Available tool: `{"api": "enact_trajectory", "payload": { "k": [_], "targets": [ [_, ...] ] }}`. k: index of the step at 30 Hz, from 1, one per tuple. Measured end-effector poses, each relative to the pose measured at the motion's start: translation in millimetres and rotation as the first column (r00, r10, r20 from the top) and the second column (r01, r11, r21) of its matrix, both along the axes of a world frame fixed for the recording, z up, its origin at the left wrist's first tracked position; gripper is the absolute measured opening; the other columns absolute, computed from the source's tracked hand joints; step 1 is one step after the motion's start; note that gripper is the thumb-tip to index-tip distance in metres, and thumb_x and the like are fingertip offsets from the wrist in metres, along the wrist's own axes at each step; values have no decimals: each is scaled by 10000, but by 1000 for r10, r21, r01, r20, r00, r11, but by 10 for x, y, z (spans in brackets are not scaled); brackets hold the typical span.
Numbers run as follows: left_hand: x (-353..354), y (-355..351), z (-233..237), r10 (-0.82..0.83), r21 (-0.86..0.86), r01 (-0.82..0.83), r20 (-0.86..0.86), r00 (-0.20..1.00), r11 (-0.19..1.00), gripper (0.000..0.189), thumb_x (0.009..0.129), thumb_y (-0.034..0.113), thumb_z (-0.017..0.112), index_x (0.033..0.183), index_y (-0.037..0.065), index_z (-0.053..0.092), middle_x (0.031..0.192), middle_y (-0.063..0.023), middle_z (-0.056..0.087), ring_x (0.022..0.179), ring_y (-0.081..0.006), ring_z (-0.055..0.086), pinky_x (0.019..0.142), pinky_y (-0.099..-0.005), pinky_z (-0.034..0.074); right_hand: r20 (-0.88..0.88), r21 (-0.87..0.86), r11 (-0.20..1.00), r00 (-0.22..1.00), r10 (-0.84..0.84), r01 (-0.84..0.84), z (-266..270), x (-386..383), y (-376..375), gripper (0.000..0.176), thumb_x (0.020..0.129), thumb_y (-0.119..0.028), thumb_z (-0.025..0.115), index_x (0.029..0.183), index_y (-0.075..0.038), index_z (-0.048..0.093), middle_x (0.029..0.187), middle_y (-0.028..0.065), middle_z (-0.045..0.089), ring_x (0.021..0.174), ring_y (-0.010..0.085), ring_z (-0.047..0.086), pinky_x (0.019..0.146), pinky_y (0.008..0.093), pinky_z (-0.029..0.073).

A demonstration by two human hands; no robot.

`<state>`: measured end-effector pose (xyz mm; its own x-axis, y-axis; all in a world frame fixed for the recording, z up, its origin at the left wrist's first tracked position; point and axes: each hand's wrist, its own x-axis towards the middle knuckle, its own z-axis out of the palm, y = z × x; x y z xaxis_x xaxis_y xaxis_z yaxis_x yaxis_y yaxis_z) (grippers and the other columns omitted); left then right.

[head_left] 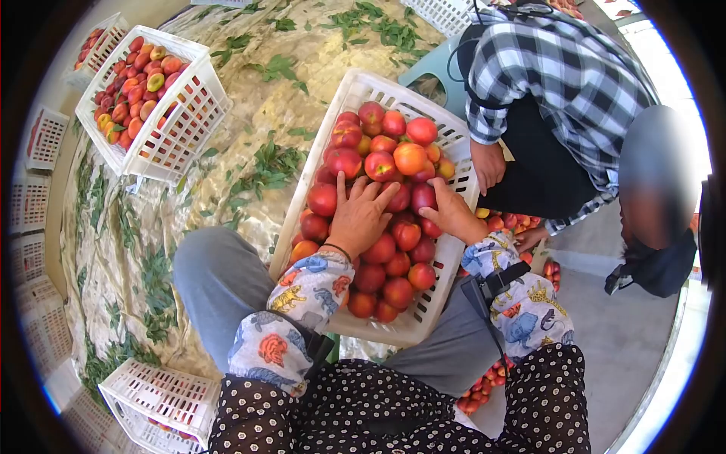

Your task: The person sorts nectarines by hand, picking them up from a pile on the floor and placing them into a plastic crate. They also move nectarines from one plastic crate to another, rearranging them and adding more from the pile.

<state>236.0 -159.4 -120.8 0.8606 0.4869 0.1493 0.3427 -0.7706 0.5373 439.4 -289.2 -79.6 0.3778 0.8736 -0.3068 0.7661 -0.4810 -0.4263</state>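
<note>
A white plastic crate (310, 163) stands in front of me between my knees, heaped with red and orange nectarines (383, 166). My left hand (361, 217) lies on top of the fruit near the crate's middle, its fingers spread and pointing away from me. Over the crate's right side reaches my right hand (451, 212), fingers apart, with the thumb and fingertips against dark red nectarines. Neither hand has a fruit lifted from the heap. Parts of the fruit under both palms are hidden.
A co-worker in a checked shirt (560, 64) sits close at the right, hands near the crate and a fruit pile (514, 222). Another full crate (178, 144) stands upper left. A crate (162, 393) is lower left. Leaves (268, 163) lie on the sheet.
</note>
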Motion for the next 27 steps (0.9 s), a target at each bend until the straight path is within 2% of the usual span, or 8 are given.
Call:
{"api": "enact_trajectory", "payload": {
  "k": [6,8,11,15,20,23,25,27],
  "targets": [
    [-17,26,1,-25,-25,26,35,999,999,615,834,244,731,1416,256,531,1343,-30,564,1344,-275,451,1206,-643,87,-21,-115,993,1000,-10,7,241,-45,90,663,838,-269,758,1357,-27,425,1232,267,598,1175,433,573,989,501,457],
    [-23,51,-24,-51,-32,52,35,998,998,624,833,235,730,1422,275,528,1365,-26,561,1350,-276,448,1197,-662,87,348,-117,987,926,145,-110,335,-237,176,645,840,-243,738,1386,-59,448,1263,212,605,1201,395,559,997,503,445],
    [-29,47,-17,-36,-30,39,82,996,999,584,819,220,740,1379,251,574,1326,-28,577,1338,-281,456,1207,-647,91,258,129,965,948,188,-227,250,-244,279,629,823,-177,724,1395,-69,485,1249,179,615,1182,366,568,978,473,465],
    [-42,24,-18,-47,-4,47,57,997,999,620,815,262,743,1405,254,551,1332,-35,569,1340,-301,450,1203,-659,82,276,-61,946,906,322,-318,169,-304,266,583,809,-93,615,1378,-24,502,1284,192,594,1222,363,539,1003,499,426],
    [-50,20,114,-56,0,56,3,998,998,696,815,354,727,1460,269,482,1357,-44,542,1345,-323,433,1187,-687,65,179,-54,942,925,336,-332,207,-197,319,522,813,-95,594,1328,-35,530,1230,194,605,1217,372,538,1009,490,424],
    [-37,28,92,-57,6,57,1,998,998,680,824,344,715,1459,276,483,1338,-45,549,1333,-322,440,1187,-686,68,107,13,964,959,263,-266,245,-108,454,504,821,-97,635,1314,-67,535,1222,192,596,1197,382,548,984,478,455],
    [-36,32,115,-59,-3,59,1,998,998,680,824,342,714,1460,281,481,1337,-45,549,1332,-322,441,1187,-687,68,277,301,941,958,70,-156,482,-118,673,556,807,-84,696,1335,-91,521,1265,190,567,1164,403,561,961,471,481],
    [-38,44,121,-61,-4,61,-1,998,998,680,824,339,712,1460,286,480,1337,-45,549,1331,-323,442,1187,-687,68,351,335,920,933,78,-203,371,-11,790,626,780,-59,735,1359,-103,502,1284,189,536,1145,421,568,967,477,483]
  ]
}}
